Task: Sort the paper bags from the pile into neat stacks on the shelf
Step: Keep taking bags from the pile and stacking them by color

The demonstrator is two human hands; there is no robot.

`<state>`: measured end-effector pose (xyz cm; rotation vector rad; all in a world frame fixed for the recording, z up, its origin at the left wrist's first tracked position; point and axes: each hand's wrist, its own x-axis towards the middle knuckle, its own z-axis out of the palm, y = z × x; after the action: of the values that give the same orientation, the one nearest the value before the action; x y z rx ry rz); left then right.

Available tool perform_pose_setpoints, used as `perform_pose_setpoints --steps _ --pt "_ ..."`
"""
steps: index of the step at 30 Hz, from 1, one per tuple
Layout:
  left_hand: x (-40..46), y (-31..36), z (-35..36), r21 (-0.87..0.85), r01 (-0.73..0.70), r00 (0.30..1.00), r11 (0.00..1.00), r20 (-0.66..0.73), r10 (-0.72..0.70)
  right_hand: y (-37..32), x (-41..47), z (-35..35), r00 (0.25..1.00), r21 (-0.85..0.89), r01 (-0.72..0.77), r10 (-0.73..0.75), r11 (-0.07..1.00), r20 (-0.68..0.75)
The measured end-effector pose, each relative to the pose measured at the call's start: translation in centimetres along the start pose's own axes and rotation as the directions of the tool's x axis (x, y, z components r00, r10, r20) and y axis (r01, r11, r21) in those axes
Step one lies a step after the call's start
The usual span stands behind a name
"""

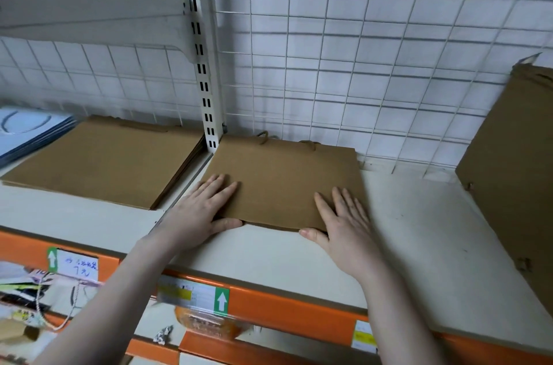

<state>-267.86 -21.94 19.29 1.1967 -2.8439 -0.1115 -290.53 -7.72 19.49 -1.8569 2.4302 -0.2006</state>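
Behind and around the shelving, seen from above.

White wire grid panel against the tiled wall at the back; cream slotted upright post standing between two bays, with a grey bracket arm reaching left from it. Orange front rail along the near edge, carrying a handwritten price label, green arrow stickers and a yellow-and-white tag. Blue-and-white flat items at far left. Below the rail, blurred mixed packages and an orange wrapped packet.
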Motion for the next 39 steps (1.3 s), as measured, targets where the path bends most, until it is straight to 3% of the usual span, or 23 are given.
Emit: perform_pose_setpoints --steps 7,13,18,27,32,39 --pt "0.3 0.2 -0.1 0.001 0.055 0.997 0.999 0.052 -0.055 0.2 0.3 0.1 0.999 0.071 0.016 -0.014 0.997 -0.032" --pt "-0.3 0.8 -0.2 -0.003 0.091 0.996 0.996 -0.012 -0.091 -0.2 0.0 0.4 0.997 0.105 0.008 0.000 0.994 -0.073" --pt "-2.1 3.0 -0.4 -0.052 0.251 0.959 0.966 -0.125 -0.256 -1.4 -0.9 -0.5 0.995 0.121 -0.004 0.016 0.993 -0.097" --pt "-10.4 0.1 -1.0 -0.139 0.489 0.794 0.861 -0.337 -0.506 -11.8 -2.1 2.1 0.944 0.220 0.027 0.048 0.975 -0.325" --pt "-17.9 -6.9 -1.7 -0.215 0.611 0.647 0.762 -0.420 -0.637 -21.1 -2.0 3.5 0.944 0.166 0.130 -0.070 0.977 -0.324" --pt "-29.7 -18.5 -3.3 -0.187 0.724 0.510 0.663 -0.501 -0.699 -37.2 -3.3 4.9 0.904 0.136 0.291 -0.225 0.947 -0.364"
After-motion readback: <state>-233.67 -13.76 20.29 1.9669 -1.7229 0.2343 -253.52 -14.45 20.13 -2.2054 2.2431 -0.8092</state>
